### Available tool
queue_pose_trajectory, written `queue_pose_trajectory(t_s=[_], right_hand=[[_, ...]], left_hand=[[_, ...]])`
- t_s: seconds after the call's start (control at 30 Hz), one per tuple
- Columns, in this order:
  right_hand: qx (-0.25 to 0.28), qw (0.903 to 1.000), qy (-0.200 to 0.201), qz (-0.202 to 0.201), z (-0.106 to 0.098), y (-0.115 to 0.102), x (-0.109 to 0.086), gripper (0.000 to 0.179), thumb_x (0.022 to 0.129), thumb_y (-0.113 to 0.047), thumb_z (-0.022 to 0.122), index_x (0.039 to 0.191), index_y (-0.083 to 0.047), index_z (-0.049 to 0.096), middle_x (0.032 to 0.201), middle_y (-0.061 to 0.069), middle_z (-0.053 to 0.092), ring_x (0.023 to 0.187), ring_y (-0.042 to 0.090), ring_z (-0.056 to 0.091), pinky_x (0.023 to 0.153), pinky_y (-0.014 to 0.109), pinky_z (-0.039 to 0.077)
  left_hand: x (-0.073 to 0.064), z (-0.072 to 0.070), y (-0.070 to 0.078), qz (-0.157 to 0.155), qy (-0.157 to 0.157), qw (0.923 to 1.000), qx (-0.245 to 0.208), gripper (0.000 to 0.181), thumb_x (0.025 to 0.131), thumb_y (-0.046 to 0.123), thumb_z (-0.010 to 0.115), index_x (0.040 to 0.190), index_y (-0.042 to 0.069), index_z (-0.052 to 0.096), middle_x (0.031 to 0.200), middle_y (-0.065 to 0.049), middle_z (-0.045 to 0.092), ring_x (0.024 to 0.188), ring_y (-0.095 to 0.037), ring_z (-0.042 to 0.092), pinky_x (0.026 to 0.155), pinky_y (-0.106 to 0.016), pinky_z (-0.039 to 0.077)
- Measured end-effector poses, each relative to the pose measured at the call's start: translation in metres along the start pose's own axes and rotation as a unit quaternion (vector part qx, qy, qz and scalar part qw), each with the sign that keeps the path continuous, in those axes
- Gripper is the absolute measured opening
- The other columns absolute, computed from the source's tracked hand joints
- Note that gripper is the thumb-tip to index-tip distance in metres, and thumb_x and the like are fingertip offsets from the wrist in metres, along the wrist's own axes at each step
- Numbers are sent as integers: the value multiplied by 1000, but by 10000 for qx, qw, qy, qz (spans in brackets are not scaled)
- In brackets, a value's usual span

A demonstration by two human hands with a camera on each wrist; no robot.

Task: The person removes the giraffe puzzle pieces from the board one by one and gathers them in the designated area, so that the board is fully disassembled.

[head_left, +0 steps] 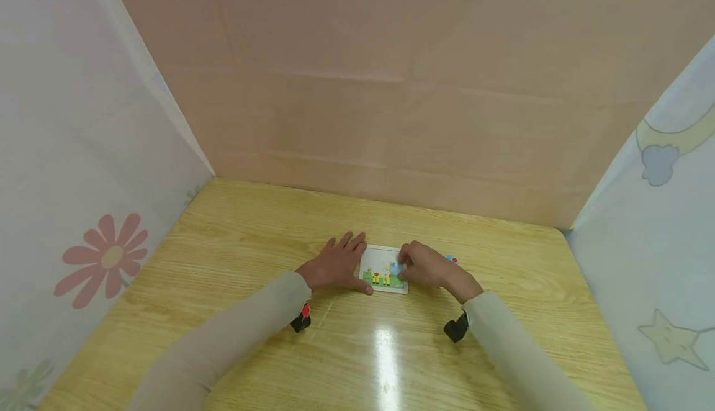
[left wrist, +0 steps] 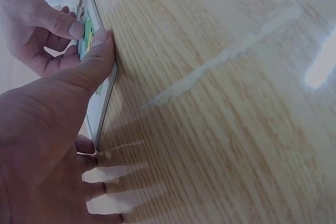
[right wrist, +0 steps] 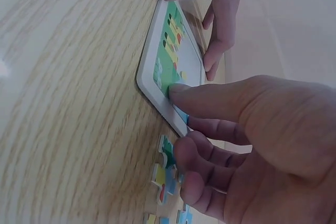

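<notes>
A white-framed jigsaw puzzle board [head_left: 382,248] lies flat, its lower part filled with green and yellow picture pieces and much of the rest bare white. My left hand [head_left: 337,264] is spread at the board's left edge, with the thumb on the near-left corner of the frame and the other fingers beside it on the table. At the right side of the board, my right hand [head_left: 427,266] has its fingers curled, and the thumb and index finger pinch a light blue puzzle piece [right wrist: 181,114] low on the board. Its remaining fingers curl over the right edge.
Several loose puzzle pieces [right wrist: 161,182], coloured green, yellow, blue and red, lie on the wooden table [head_left: 268,225] just right of the board, partly hidden by my right hand. A pinkish-brown sheet [head_left: 357,119] hangs behind the table, and patterned cloths stand at both sides.
</notes>
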State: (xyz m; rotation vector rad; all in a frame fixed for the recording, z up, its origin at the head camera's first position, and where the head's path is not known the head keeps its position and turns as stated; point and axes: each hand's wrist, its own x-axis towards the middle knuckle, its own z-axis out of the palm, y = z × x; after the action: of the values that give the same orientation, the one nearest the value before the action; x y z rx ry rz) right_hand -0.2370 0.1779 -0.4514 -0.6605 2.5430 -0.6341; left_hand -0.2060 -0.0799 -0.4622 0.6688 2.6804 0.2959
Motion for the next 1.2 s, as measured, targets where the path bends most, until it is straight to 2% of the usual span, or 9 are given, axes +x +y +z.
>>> queue_pose_trajectory(t_s=[0.27, 0.47, 0.7, 1.0, 1.2], right_hand=[[-73, 9999, 0, -89, 0, -1, 1, 25, 94, -13, 79, 113, -1, 68, 101, 9, 63, 83, 20, 54, 76, 33, 49], [145, 9998, 78, -91, 1, 0, 1, 23, 94, -10, 79, 109, -4, 63, 100, 7, 63, 85, 19, 55, 76, 32, 47], [377, 9992, 10, -89, 4, 1, 1, 25, 96, -8, 78, 111, -7, 58, 97, 6, 65, 84, 17, 56, 75, 30, 48], [357, 9988, -196, -268, 4, 0, 1, 9, 99, -6, 72, 108, -7, 71, 104, 6, 70, 91, 18, 58, 82, 35, 51], [231, 9986, -194, -433, 4, 0, 1, 14, 100, -6, 71, 113, -4, 75, 110, 8, 73, 97, 18, 62, 88, 39, 56]], left_hand=[[0, 0, 0, 8, 1, 10000, 65, 115, 89, 75, 70, 171, 10, 24, 182, -7, 11, 170, -35, 12, 134, -63, 20], [2, 2, -2, 0, 1, 9999, 116, 115, 89, 76, 70, 171, 9, 24, 183, -6, 11, 170, -35, 12, 134, -63, 20], [4, 4, -2, -32, -30, 9999, 96, 116, 89, 75, 70, 171, 9, 23, 183, -7, 10, 170, -36, 10, 134, -64, 20], [2, 3, -2, -35, 18, 9999, 120, 115, 89, 76, 69, 171, 10, 23, 183, -6, 10, 170, -35, 11, 134, -63, 19], [3, 4, -4, 14, 32, 10000, 63, 115, 90, 75, 70, 171, 9, 23, 182, -7, 11, 170, -35, 11, 134, -64, 20]])
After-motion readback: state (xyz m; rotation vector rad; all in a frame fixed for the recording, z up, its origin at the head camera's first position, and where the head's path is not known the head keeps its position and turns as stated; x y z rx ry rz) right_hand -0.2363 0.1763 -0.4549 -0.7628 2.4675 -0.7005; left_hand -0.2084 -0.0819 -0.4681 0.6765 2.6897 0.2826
